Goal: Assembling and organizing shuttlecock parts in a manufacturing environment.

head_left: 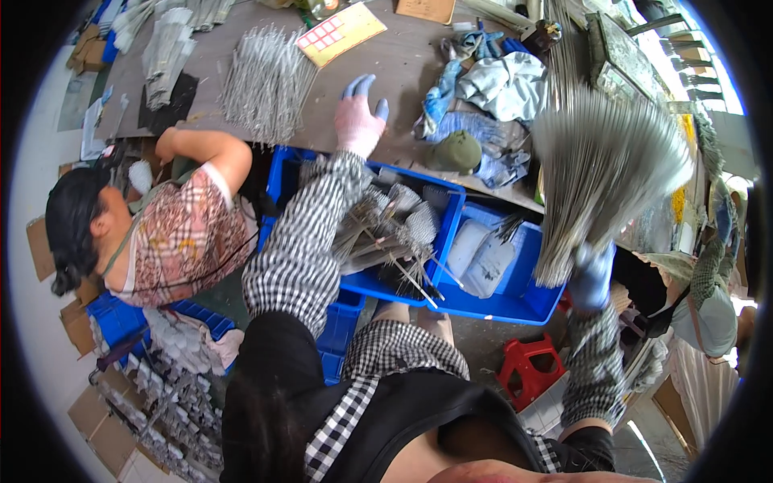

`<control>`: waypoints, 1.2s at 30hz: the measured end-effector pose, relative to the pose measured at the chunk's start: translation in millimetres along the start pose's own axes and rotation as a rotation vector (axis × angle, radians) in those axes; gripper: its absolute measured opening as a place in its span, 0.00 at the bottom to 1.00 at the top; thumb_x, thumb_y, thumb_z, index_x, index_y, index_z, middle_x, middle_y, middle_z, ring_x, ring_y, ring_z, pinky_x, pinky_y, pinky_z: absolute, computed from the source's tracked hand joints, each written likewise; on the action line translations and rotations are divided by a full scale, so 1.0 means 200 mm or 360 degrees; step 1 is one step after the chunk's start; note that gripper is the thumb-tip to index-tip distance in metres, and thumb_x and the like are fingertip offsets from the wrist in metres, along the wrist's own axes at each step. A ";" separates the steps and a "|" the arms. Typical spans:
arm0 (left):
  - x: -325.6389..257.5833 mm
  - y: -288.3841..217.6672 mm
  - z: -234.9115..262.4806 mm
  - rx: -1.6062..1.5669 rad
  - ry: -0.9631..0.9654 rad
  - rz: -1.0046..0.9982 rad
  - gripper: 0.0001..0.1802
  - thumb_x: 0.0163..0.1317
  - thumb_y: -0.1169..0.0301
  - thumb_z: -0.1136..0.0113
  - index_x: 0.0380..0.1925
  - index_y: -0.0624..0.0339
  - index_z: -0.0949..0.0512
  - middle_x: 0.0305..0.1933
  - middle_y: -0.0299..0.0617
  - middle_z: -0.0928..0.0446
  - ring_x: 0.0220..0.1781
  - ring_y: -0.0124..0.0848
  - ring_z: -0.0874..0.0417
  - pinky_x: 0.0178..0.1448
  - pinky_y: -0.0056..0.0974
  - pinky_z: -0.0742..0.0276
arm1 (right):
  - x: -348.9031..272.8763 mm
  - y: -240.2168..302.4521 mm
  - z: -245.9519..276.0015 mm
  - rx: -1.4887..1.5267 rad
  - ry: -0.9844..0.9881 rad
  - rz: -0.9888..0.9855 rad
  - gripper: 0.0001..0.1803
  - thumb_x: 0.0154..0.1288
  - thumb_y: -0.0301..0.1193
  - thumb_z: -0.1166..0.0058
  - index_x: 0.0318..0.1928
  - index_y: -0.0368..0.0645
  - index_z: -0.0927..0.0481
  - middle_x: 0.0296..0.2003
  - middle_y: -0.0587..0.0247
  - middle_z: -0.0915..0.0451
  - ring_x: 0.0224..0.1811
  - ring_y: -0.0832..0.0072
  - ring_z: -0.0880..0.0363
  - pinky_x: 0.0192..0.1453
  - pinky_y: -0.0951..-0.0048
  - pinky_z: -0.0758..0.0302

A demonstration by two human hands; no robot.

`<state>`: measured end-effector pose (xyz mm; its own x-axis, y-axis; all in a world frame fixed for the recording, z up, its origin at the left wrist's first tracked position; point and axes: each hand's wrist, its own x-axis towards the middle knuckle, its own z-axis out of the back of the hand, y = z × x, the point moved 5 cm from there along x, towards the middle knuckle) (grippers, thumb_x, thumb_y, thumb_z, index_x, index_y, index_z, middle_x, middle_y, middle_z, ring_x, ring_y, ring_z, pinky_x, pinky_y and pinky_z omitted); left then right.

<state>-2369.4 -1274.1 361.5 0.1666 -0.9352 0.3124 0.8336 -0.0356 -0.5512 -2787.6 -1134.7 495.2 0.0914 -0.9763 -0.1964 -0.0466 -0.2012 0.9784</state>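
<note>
My left hand (pixel 360 117), in a pale pink-and-white glove with bluish fingertips, reaches over the table (pixel 346 60) with its fingers spread and nothing in them. To the right, my right hand (pixel 592 278), in a blue-and-white glove, grips the lower end of a large bundle of thin metal wires (pixel 604 161). The wires fan out upward and are smeared by motion. Left of my left hand, a bunch of wire pieces (pixel 268 88) lies on the table. Below my left forearm, a blue bin (pixel 451 241) holds wires and mesh pieces.
A second blue bin (pixel 531 262) with clear plastic trays adjoins the first. Cloths (pixel 503 84), a green cap-like item (pixel 456 153) and a yellow card (pixel 342 36) lie on the table. A co-worker (pixel 181 233) sits at left. A red stool (pixel 531 370) stands below.
</note>
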 end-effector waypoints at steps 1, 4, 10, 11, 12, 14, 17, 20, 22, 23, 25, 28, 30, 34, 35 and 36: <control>-0.14 -0.13 0.14 -0.0198 -0.0161 -0.0152 0.25 0.57 0.69 0.35 0.56 0.60 0.25 0.55 0.52 0.23 0.58 0.49 0.24 0.64 0.47 0.29 | -0.19 0.02 -0.06 0.0354 0.0035 -0.0214 0.38 0.52 0.34 0.28 0.62 0.35 0.30 0.53 0.55 0.21 0.52 0.60 0.19 0.56 0.57 0.22; -0.78 -0.43 0.34 -0.0902 0.0294 0.0173 0.21 0.60 0.70 0.34 0.53 0.63 0.24 0.47 0.44 0.18 0.49 0.33 0.17 0.56 0.39 0.23 | -0.64 -0.20 -0.06 0.0366 -0.0170 -0.0381 0.49 0.44 0.42 0.22 0.64 0.35 0.32 0.53 0.60 0.22 0.52 0.67 0.20 0.56 0.63 0.22; -2.02 -1.08 0.18 -0.2671 0.1725 0.2008 0.39 0.62 0.55 0.33 0.68 0.58 0.36 0.60 0.40 0.26 0.60 0.30 0.24 0.61 0.37 0.26 | -1.17 -0.65 -0.22 0.0770 -0.0097 -0.0955 0.39 0.54 0.28 0.32 0.65 0.35 0.35 0.53 0.60 0.23 0.55 0.70 0.24 0.61 0.67 0.27; -2.06 -1.18 0.17 -0.2895 0.1770 0.2263 0.37 0.62 0.55 0.33 0.66 0.58 0.34 0.59 0.40 0.25 0.58 0.30 0.23 0.58 0.37 0.24 | -1.26 -0.77 -0.22 0.0672 -0.0031 -0.1056 0.39 0.56 0.27 0.33 0.66 0.36 0.37 0.54 0.60 0.23 0.56 0.71 0.24 0.62 0.67 0.28; -2.28 -1.12 0.06 -0.2777 0.1605 0.2531 0.33 0.62 0.58 0.33 0.63 0.59 0.31 0.56 0.42 0.22 0.54 0.31 0.20 0.55 0.37 0.22 | -1.32 -0.86 -0.23 0.0714 0.0074 -0.1162 0.40 0.58 0.25 0.35 0.69 0.36 0.39 0.57 0.60 0.25 0.59 0.71 0.26 0.64 0.67 0.29; -2.45 -1.08 -0.04 -0.2513 0.1271 0.2663 0.29 0.61 0.61 0.32 0.60 0.60 0.28 0.51 0.42 0.20 0.51 0.33 0.18 0.54 0.38 0.21 | -1.40 -1.00 -0.22 0.0670 -0.0024 -0.1118 0.39 0.64 0.28 0.37 0.71 0.37 0.42 0.62 0.60 0.29 0.63 0.73 0.30 0.65 0.69 0.31; -2.57 -1.01 -0.17 -0.2116 0.1328 0.2415 0.28 0.60 0.67 0.32 0.59 0.61 0.29 0.51 0.42 0.20 0.50 0.33 0.18 0.53 0.37 0.21 | -1.54 -1.19 -0.10 0.0442 -0.0208 -0.1202 0.37 0.66 0.32 0.37 0.70 0.39 0.40 0.57 0.62 0.25 0.57 0.77 0.26 0.59 0.73 0.26; -2.65 -0.93 -0.31 -0.1655 0.1388 0.2044 0.29 0.56 0.74 0.29 0.57 0.63 0.30 0.50 0.41 0.20 0.47 0.31 0.19 0.52 0.35 0.22 | -1.61 -1.27 0.13 -0.0035 -0.0556 -0.1269 0.29 0.65 0.33 0.36 0.63 0.42 0.31 0.33 0.68 0.21 0.28 0.83 0.24 0.31 0.77 0.25; -2.76 -0.82 -0.42 -0.1294 0.1265 0.1609 0.35 0.50 0.59 0.24 0.52 0.67 0.29 0.47 0.49 0.18 0.43 0.41 0.16 0.49 0.41 0.21 | -1.52 -1.26 0.21 -0.0039 -0.0585 -0.1322 0.23 0.64 0.32 0.37 0.57 0.42 0.28 0.28 0.68 0.22 0.23 0.83 0.28 0.26 0.76 0.28; -2.88 -0.73 -0.49 -0.1009 0.1271 0.1455 0.40 0.47 0.55 0.22 0.53 0.68 0.29 0.47 0.53 0.18 0.44 0.45 0.16 0.50 0.43 0.21 | -1.48 -1.30 0.25 0.0051 -0.0547 -0.1316 0.21 0.65 0.31 0.39 0.56 0.42 0.27 0.28 0.69 0.23 0.21 0.83 0.29 0.24 0.76 0.30; -2.90 -0.85 -0.51 -0.0972 0.1257 0.1432 0.37 0.50 0.65 0.25 0.57 0.68 0.33 0.51 0.50 0.20 0.50 0.39 0.18 0.54 0.40 0.22 | -1.45 -1.42 0.42 0.0064 -0.0563 -0.1245 0.18 0.65 0.31 0.40 0.52 0.41 0.27 0.26 0.69 0.25 0.19 0.82 0.30 0.22 0.75 0.31; -2.95 -0.89 -0.50 -0.0955 0.1235 0.1461 0.40 0.49 0.64 0.25 0.57 0.71 0.35 0.53 0.54 0.21 0.53 0.42 0.19 0.57 0.40 0.24 | -1.25 -1.50 0.55 -0.0157 -0.0173 -0.1442 0.17 0.63 0.32 0.39 0.48 0.40 0.26 0.23 0.67 0.26 0.18 0.80 0.28 0.20 0.74 0.31; -3.00 -0.91 -0.47 -0.0956 0.1302 0.1414 0.48 0.45 0.53 0.22 0.55 0.76 0.35 0.52 0.61 0.21 0.52 0.50 0.18 0.58 0.42 0.24 | -1.13 -1.62 0.59 -0.0258 0.0087 -0.1516 0.18 0.61 0.32 0.38 0.48 0.39 0.26 0.22 0.66 0.26 0.17 0.79 0.28 0.19 0.73 0.31; -3.10 -0.93 -0.50 -0.0991 0.1356 0.1684 0.49 0.45 0.57 0.22 0.59 0.75 0.37 0.53 0.59 0.21 0.53 0.48 0.18 0.60 0.41 0.25 | -0.93 -1.93 0.63 -0.0351 0.0098 -0.1746 0.15 0.61 0.31 0.39 0.45 0.35 0.25 0.21 0.63 0.26 0.16 0.75 0.28 0.18 0.70 0.31; -3.09 -0.94 -0.49 -0.0979 0.1352 0.1685 0.49 0.45 0.57 0.22 0.59 0.75 0.37 0.53 0.59 0.21 0.53 0.48 0.18 0.60 0.41 0.25 | -0.87 -1.99 0.63 -0.0379 0.0103 -0.1800 0.13 0.63 0.29 0.40 0.44 0.36 0.25 0.20 0.62 0.27 0.15 0.73 0.29 0.17 0.68 0.32; -3.08 -0.95 -0.49 -0.1016 0.1358 0.1674 0.47 0.46 0.59 0.22 0.59 0.74 0.37 0.53 0.58 0.20 0.52 0.46 0.18 0.60 0.40 0.25 | -0.81 -2.07 0.62 -0.0386 0.0134 -0.1823 0.12 0.63 0.31 0.40 0.42 0.36 0.24 0.20 0.63 0.26 0.15 0.72 0.29 0.17 0.67 0.31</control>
<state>-2681.1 -725.7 198.4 -0.0090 -0.5410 -0.8410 0.1291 0.8334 -0.5374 -2907.5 -903.1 114.5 0.0231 -0.2246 -0.9742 0.2956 -0.9293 0.2213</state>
